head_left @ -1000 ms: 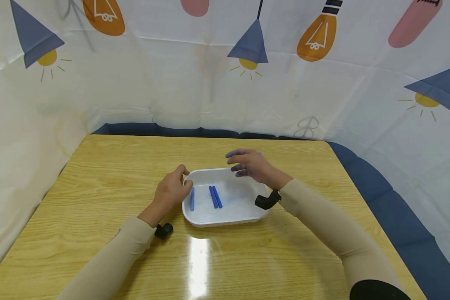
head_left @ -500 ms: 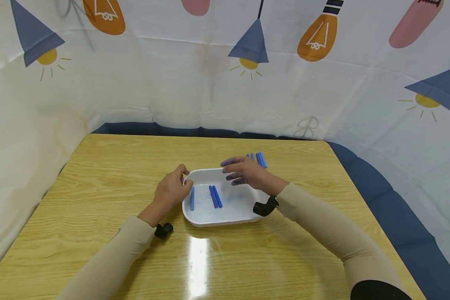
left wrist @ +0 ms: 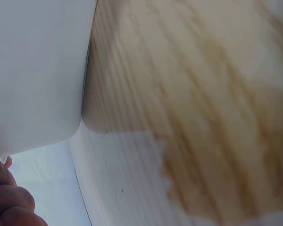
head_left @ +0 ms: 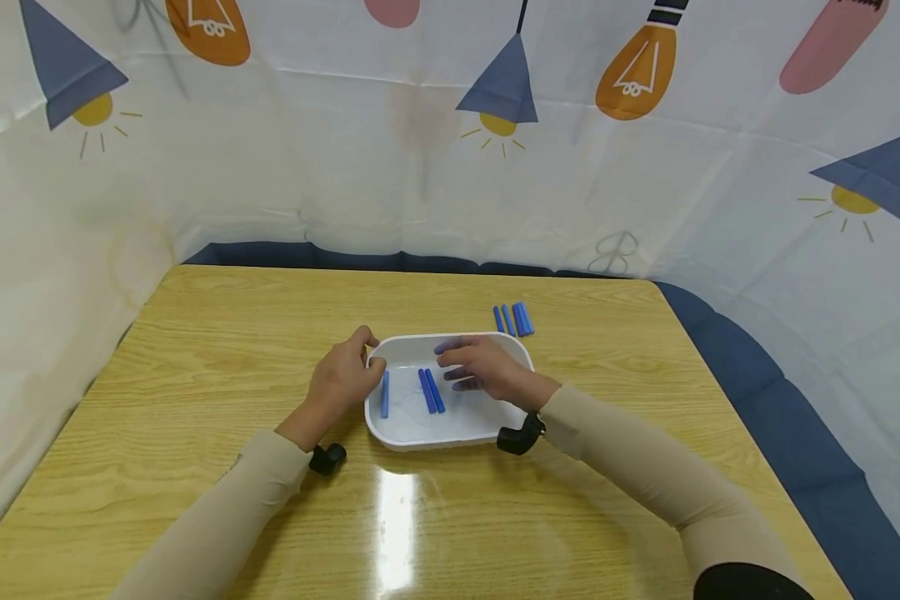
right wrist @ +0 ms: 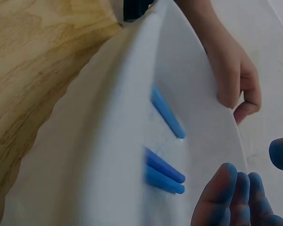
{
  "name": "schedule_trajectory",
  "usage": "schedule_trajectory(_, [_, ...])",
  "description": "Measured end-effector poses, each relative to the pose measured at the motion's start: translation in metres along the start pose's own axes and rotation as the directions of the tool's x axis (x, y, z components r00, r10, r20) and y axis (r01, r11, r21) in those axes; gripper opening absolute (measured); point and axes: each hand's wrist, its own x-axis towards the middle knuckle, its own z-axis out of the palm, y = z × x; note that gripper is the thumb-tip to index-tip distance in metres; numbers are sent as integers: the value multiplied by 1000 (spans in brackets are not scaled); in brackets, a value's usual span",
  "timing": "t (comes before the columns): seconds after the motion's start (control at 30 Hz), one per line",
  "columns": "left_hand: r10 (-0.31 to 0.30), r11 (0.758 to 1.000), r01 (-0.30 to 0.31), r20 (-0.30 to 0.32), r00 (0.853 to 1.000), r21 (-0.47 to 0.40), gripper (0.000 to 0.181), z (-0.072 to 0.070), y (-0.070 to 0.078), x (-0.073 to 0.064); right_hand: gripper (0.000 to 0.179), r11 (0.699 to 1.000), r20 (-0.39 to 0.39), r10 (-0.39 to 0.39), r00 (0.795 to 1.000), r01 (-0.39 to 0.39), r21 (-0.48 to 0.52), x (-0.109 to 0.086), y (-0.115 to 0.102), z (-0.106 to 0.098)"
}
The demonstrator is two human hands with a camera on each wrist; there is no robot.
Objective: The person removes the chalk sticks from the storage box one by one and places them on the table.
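A white plastic tray (head_left: 480, 429) stands mid-table with blue smudges on its floor. My left hand (head_left: 342, 375) grips its left rim, thumb inside the edge. One blue chalk stick (head_left: 385, 395) lies near the tray's left wall, and a pair of darker blue chalk sticks (head_left: 431, 391) lies side by side near the middle. Over the tray's right half hovers my right hand (head_left: 487, 367), its fingers loosely bent and holding nothing. Blue stains cover its fingertips (right wrist: 226, 174) in the right wrist view. The left wrist view shows the tray's outer wall (left wrist: 35, 70) and some curled fingers.
Several more blue chalk sticks (head_left: 523, 319) lie in a row on the wooden table (head_left: 270, 308), just behind the tray's far right corner. A white printed cloth (head_left: 345, 167) hangs behind the table. Dark blue fabric (head_left: 780, 400) runs along the right edge.
My right hand has moved left and toward me, from the tray's far rim to over its inside, uncovering the chalk sticks behind the tray. My left hand stays on the rim.
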Motion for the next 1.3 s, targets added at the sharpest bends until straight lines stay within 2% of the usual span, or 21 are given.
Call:
schedule_trajectory(0.13, [-5, 1000, 5, 5, 1000, -1, 30, 0, 0, 0, 35, 998, -21, -40, 999, 39, -47, 5, 7, 5])
schedule_trajectory(0.37, [-2, 1000, 2, 4, 1000, -7, 30, 0, 0, 0, 34, 991, -86, -69, 994, 58, -119, 12, 17, 10])
schedule_trajectory(0.67, [5, 1000, -5, 3, 1000, -12, 30, 1, -1, 0, 32, 966, -151, -172, 973, 137, -219, 20, 28, 11])
schedule_trajectory(0.83, [1, 1000, -1, -8, 1000, -16, 30, 1, -2, 0, 32, 945, -147, -189, 971, 139, -295, 22, 32, 15])
schedule_trajectory(1.13, [-7, 1000, 7, -6, 1000, -22, 30, 1, -3, 1, 32, 922, -143, -219, 965, 156, -354, 24, 35, 16])
schedule_trajectory(1.3, [-10, 1000, 10, 3, 1000, -27, 31, 2, -3, 1, 33, 892, -126, -253, 959, 181, -413, 25, 38, 16])
